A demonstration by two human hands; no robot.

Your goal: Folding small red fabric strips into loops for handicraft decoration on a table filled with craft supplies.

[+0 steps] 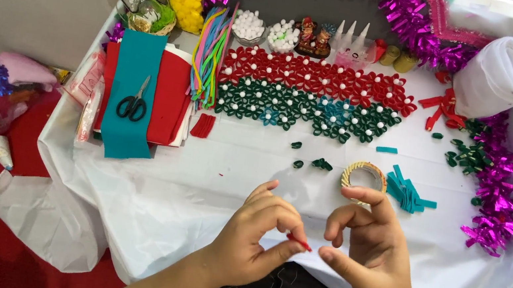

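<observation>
white-draped desk, small red strip at front edge

white cloth desk (211,178) carries rows of red and green paper flowers (310,91). left hand (254,230) pinches small red paper strip (299,242) at fingertips; right hand (367,236) loosely curled, empty, just beside. best kept pinched near strip's end, right fingertips close.

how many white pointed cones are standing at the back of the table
3: the white pointed cones stand side by side at the back edge, right of the small figurines. More may be hidden behind them.
</observation>
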